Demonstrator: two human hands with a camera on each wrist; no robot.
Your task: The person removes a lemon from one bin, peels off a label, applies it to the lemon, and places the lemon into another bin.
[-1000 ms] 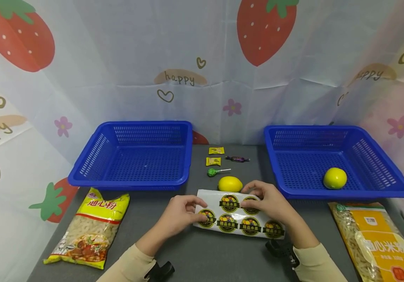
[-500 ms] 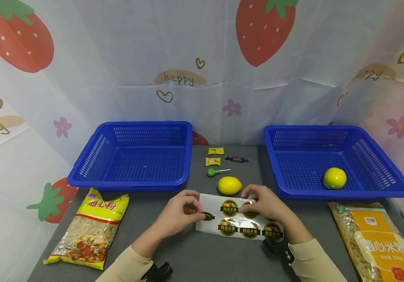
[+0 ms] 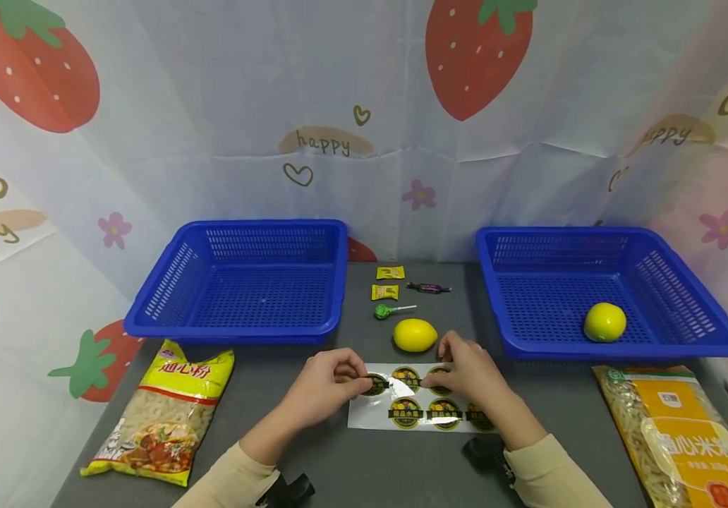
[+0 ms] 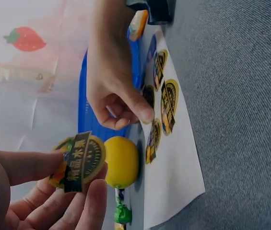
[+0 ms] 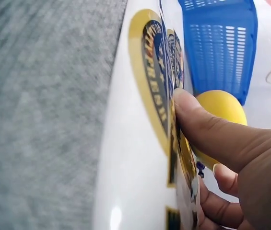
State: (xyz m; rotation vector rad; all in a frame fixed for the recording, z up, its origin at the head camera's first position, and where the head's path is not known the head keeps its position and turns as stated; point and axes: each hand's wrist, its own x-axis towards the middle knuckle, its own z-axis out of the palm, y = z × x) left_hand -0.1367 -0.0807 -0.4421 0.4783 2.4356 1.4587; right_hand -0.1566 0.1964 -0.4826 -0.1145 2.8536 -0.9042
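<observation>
In the left wrist view, a round black-and-gold fruit sticker (image 4: pixel 80 160) is pinched between the thumb and fingers of my left hand (image 3: pixel 322 388), off its backing. My right hand (image 3: pixel 475 377) holds the white sticker sheet (image 3: pixel 367 416) by its upper right part, thumb on the printed face. Several more round stickers show on the sheet, and its left upper spot is bare white in the left wrist view. A yellow lemon (image 3: pixel 415 335) lies just behind the sheet, between the two hands.
Behind the lemon lie a green lollipop (image 3: pixel 384 311), two yellow-wrapped candies (image 3: pixel 385 292) and a purple-wrapped candy (image 3: pixel 429 288). Blue baskets stand left (image 3: pixel 233 331) and right (image 3: pixel 624 347), the right one holding a yellow-green fruit (image 3: pixel 604 322). Pasta bags flank them, left (image 3: pixel 161 416) and right (image 3: pixel 688 437).
The sticker at the sheet's left has come away into my left fingers. My right hand has moved the sheet slightly left and lower, uncovering the whole lemon.
</observation>
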